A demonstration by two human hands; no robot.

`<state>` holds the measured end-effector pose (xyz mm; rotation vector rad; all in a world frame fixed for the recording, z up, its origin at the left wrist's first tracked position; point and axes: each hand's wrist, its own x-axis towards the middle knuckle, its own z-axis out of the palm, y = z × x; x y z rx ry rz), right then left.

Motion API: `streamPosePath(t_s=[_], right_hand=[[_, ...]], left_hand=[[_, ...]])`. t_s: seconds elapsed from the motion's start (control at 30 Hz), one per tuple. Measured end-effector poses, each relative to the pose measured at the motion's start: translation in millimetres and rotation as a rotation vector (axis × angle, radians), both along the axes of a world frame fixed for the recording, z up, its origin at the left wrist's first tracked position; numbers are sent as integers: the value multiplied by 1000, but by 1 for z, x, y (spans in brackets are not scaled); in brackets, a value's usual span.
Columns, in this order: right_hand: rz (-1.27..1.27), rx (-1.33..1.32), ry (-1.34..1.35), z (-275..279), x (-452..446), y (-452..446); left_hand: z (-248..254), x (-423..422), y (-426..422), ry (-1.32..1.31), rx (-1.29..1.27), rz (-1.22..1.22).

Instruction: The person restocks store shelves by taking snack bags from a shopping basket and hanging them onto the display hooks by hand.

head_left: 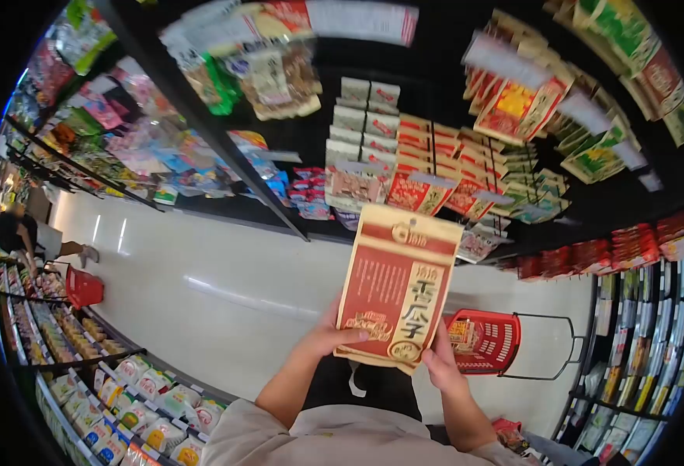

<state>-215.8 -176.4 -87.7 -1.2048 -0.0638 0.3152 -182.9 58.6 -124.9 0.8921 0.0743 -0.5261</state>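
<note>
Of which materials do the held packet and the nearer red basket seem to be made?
The packet looks like matt paper, perhaps paper-faced film: tan, kraft-like borders, no strong glare. The basket seems smooth moulded plastic: even red colour, slotted wall.

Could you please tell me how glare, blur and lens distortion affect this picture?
Head view: strong fisheye distortion, with the right-hand shelving bowed and the corners black; head view: bright glare streaks on the floor; head view: print on the top price label blurred, while the large lettering on the held packet is sharper.

Packet (398,286) — left of basket (514,342)
</note>
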Motion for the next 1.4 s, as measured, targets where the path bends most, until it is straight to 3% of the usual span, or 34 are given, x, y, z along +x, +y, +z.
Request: streamPosePath(t_s=[0.13, 0.4, 0.6, 0.73, 0.87, 1.0, 1.1, 1.13, 1.23, 1.4], right_hand=[[-86, -25, -119, -100, 42, -2], [-180, 91, -179, -239, 78, 4], [-296, 59, -284, -293, 81, 10], [-275, 12, -276, -308, 77, 12], [-194, 79, -280, -313, 83, 15], [-184, 105, -219, -312, 80, 15], [-196, 99, -234, -313, 78, 15], [-214, 93, -271, -314, 78, 18], [-223, 31, -340, -312, 71, 22], [-235, -33, -443, -312, 61, 8]], left_hand=[[-48, 48, -11, -328, 18, 41], [-183, 74, -11, -343, -28, 46], [-269, 83, -13, -459, -38, 2], [-325, 74, -14, -320, -106, 6], [-326, 71, -9, -276, -86, 16], [-290, 69, -12, -298, -51, 115], [-266, 65, -20, -497, 116, 233], [-260, 63, -23, -483, 53, 254], [-278, 64, -16, -599, 104, 131], [-274, 58, -22, -601, -19, 79]])
